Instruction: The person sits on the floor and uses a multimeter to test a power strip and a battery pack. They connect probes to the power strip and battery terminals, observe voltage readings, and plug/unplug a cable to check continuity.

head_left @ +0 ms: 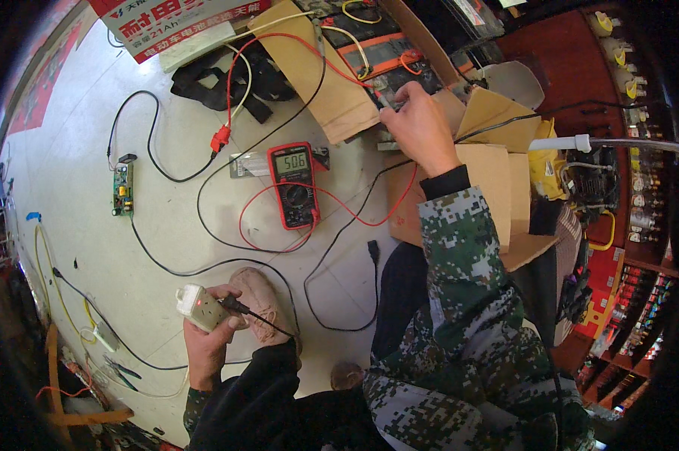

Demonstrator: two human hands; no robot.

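Note:
My left hand [210,342] grips a white socket block [197,308] with a small red light glowing on it. A black plug [235,305] is at its right side, its cord trailing off. My right hand [422,129] is closed, thumb and finger pinched over dark batteries [399,75] in an open cardboard box. What the pinch holds is mostly hidden; a red wire's end lies right by the fingertips. On the floor between my hands, a red and black multimeter [295,197] shows a reading. Its red lead passes beneath my right wrist.
A small green circuit board [123,188] with cables lies at left. A red connector [220,140] joins wires toward the batteries. A loose black plug [374,252] lies before my leg. Pliers [121,372] rest at lower left. Stocked shelves [644,180] line the right.

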